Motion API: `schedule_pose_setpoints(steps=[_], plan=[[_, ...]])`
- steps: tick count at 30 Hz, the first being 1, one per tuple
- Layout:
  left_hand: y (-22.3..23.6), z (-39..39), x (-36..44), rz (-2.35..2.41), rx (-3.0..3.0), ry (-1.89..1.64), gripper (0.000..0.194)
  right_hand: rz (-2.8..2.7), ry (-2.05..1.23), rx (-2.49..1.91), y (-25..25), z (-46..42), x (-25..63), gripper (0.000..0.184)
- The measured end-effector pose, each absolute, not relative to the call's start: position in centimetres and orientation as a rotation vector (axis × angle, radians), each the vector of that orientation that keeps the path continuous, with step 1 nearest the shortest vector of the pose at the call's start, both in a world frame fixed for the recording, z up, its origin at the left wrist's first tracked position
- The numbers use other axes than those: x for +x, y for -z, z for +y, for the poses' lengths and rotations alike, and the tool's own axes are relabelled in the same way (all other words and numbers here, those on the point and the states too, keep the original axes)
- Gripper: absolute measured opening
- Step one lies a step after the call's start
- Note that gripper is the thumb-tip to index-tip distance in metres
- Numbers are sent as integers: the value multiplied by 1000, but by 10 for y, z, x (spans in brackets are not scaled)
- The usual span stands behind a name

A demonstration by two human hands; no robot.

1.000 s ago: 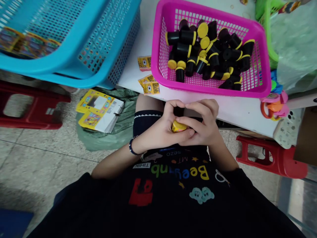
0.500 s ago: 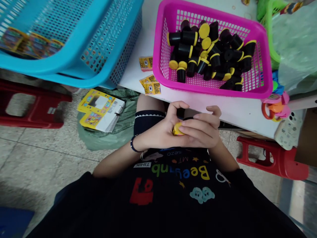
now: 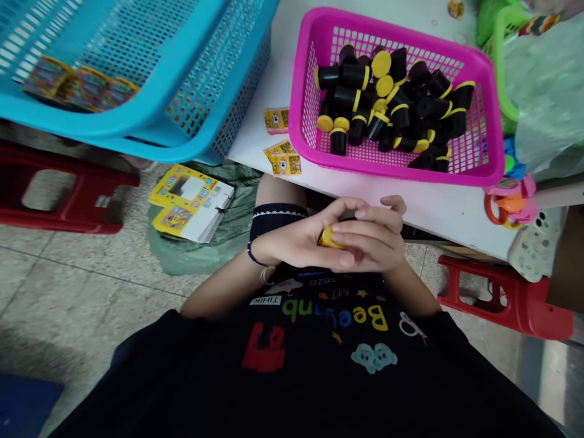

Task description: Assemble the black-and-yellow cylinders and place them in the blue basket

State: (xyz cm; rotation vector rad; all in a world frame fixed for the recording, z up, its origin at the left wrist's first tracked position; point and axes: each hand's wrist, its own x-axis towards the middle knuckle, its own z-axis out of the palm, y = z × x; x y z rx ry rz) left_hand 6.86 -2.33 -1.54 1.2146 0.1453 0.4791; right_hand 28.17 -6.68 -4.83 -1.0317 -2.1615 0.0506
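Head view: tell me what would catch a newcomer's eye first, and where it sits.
Probably the bright pink basket at upper right of centre, on the white table, piled with black, yellow-lidded containers. The large blue basket at upper left would likely come next, then the small yellow item near the middle, held between left grip and right grip.

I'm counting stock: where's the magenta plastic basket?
The magenta basket rests on the white table in the head view's upper right, left of the green plastic basket, beyond the right hand.
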Motion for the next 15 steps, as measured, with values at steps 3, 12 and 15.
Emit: schedule_pose_setpoints(steps=[3,12,15], plan=[[8,-22,62,347,1319,-629,71,-2022,104,-908,35,-57,272,40],[-1,-39,51,669,1447,-930,43,-1947,63,-835,29,-50,265,51],[-28,-46,27,741,1748,-1018,31,-1954,52,-868,25,-51,273,55]])
